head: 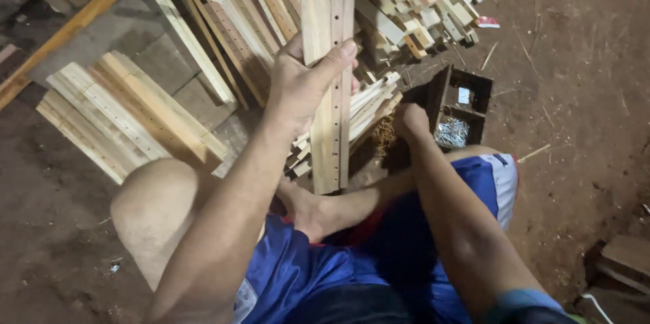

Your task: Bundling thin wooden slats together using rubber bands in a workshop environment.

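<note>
My left hand point(301, 80) grips a pair of long pale wooden slats point(326, 134) held upright, one of them drilled with a row of small holes; their lower ends rest near my bare foot point(313, 212). My right hand point(408, 121) is down low, closed, beside a dark wooden box point(467, 87) that holds a heap of shiny nails point(451, 132). What the right hand holds, if anything, is hidden. I sit on the ground with blue shorts and bent knees.
A stack of drilled slats point(122, 117) lies at left. More slats and short offcuts point(406, 6) are piled at the top. A long plank point(61, 33) lies at upper left. Reddish dirt floor surrounds everything; wood blocks point(626, 263) sit at lower right.
</note>
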